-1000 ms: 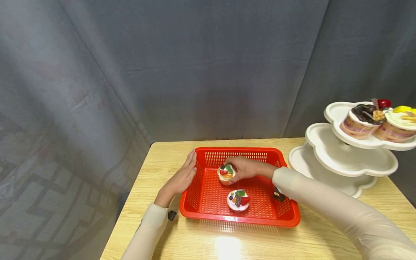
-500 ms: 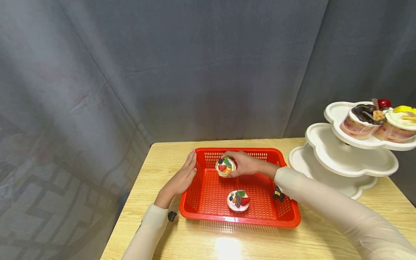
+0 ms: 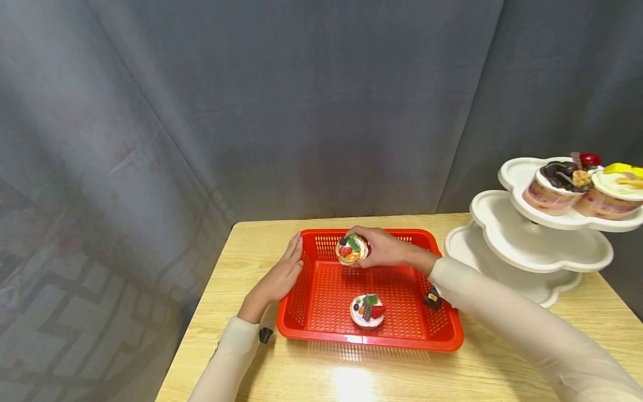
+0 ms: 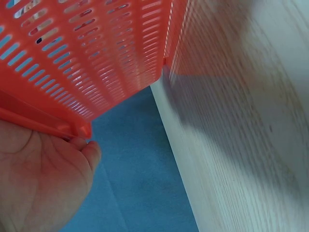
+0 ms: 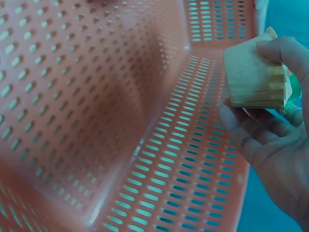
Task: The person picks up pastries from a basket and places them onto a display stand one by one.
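My right hand [image 3: 380, 246] grips a fruit-topped cupcake [image 3: 351, 249] by its side, above the back part of the red plastic basket [image 3: 370, 345]. In the right wrist view the cupcake's pale ribbed base [image 5: 255, 77] shows between thumb and fingers, clear of the basket floor. A second cupcake [image 3: 368, 311], with white cream, a strawberry piece and a green piece, sits on the basket floor near the front. My left hand [image 3: 281, 276] lies along the basket's left rim, fingers straight; the left wrist view shows that palm [image 4: 43, 169] against the rim's outer side.
A white three-tier stand [image 3: 540, 240] with scalloped trays is at the right. Two cake cups, one chocolate-topped [image 3: 555, 188] and one yellow-topped [image 3: 610, 195], sit on its top tier. A grey curtain [image 3: 321, 111] hangs behind the wooden table [image 3: 241, 251].
My right hand has raised the cupcake off the basket floor and carried it toward the back of the basket. The left hand keeps its place on the rim.
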`<state>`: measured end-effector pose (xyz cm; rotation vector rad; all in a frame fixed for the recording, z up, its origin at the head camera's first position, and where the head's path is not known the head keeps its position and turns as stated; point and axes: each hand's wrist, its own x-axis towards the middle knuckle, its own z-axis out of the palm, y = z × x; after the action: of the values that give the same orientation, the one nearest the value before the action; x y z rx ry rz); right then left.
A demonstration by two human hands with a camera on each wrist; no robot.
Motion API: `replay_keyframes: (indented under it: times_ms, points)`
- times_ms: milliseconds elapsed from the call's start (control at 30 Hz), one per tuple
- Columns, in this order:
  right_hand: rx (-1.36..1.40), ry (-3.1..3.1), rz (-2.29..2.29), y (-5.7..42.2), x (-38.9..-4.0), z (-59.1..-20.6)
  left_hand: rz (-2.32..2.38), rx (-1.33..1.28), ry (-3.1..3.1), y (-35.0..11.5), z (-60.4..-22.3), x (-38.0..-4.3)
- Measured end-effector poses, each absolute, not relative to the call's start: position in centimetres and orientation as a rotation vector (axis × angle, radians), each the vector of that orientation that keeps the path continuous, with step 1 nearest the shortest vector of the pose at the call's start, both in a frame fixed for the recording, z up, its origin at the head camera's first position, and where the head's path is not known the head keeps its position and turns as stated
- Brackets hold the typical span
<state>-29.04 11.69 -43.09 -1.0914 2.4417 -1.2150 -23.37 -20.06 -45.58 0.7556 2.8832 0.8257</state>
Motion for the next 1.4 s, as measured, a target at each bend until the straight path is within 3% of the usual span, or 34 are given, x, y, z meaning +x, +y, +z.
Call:
replay_keyframes:
  times_ms: [700,1400]
  points:
    - [-1.048,2.650,-1.299,14.1,-27.8,-38.8,0.843,0.709,2.871,-20.4,-45.6,-23.4]
    - [-0.777,2.887,-1.415,18.5,-24.8,-36.9,0.840,0.732,2.879,-20.8,-45.6,-24.1]
